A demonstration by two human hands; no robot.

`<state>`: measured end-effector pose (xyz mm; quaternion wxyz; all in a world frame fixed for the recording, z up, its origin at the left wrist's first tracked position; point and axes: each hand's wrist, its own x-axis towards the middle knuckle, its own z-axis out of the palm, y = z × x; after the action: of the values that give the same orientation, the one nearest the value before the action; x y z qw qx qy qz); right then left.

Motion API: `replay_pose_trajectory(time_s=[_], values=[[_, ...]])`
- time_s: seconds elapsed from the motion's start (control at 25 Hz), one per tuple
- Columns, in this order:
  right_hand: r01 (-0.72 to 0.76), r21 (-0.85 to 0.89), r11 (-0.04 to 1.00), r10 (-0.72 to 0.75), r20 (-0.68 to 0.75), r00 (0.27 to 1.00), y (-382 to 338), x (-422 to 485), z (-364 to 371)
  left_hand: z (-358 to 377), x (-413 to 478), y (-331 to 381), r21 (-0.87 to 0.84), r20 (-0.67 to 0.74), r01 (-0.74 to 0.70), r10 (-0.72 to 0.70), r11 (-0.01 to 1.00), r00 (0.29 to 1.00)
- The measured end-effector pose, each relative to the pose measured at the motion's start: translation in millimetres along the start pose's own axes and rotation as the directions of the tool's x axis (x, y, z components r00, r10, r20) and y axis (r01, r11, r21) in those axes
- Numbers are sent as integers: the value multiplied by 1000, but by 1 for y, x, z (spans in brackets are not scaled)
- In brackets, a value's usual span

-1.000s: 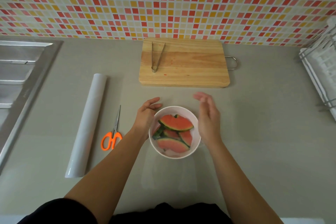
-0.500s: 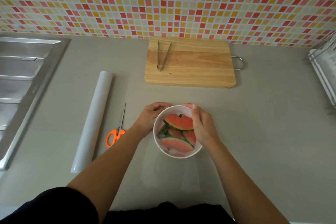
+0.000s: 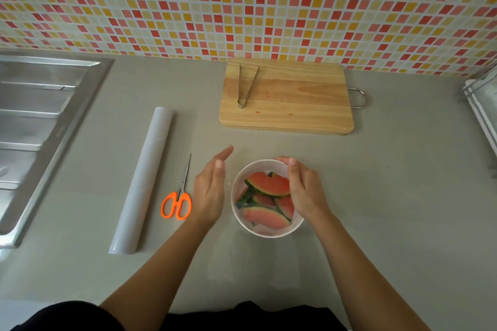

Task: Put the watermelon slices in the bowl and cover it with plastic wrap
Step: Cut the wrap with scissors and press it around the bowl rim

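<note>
A white round bowl (image 3: 265, 234) sits on the grey counter (image 3: 390, 209), in the near middle, holding red watermelon slices with green rind (image 3: 269, 185). The right hand (image 3: 304, 193) cups the bowl's far-right rim, fingers curled over the edge. The left hand (image 3: 212, 191) stands just left of the bowl, fingers straight and together, holding nothing. A faint clear film (image 3: 269, 271) seems to drape from the bowl onto the counter on its near side, though it is hard to make out. Farther left lie orange-handled scissors (image 3: 177, 201) and a long white roll of plastic wrap (image 3: 142, 180). On the far side, metal tongs (image 3: 246, 86) rest on a wooden cutting board (image 3: 295, 105).
</note>
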<state>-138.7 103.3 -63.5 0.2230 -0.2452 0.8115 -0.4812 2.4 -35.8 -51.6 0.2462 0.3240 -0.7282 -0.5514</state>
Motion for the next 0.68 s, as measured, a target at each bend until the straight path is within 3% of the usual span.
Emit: replay_pose_trajectory(time_s=[0.12, 0.24, 0.68], values=[[9, 7, 1000, -9, -10, 1000, -1, -1, 1, 20, -17, 3, -129, 146, 58, -39, 990, 988], [-4, 12, 1000, 4, -39, 999, -2, -2, 2, 32, -18, 2, -210, 129, 166, -141, 964, 982], [-56, 55, 997, 61, -86, 994, -5, -2, 5, 33, -9, 4, -263, 195, 329, -284, 907, 939]])
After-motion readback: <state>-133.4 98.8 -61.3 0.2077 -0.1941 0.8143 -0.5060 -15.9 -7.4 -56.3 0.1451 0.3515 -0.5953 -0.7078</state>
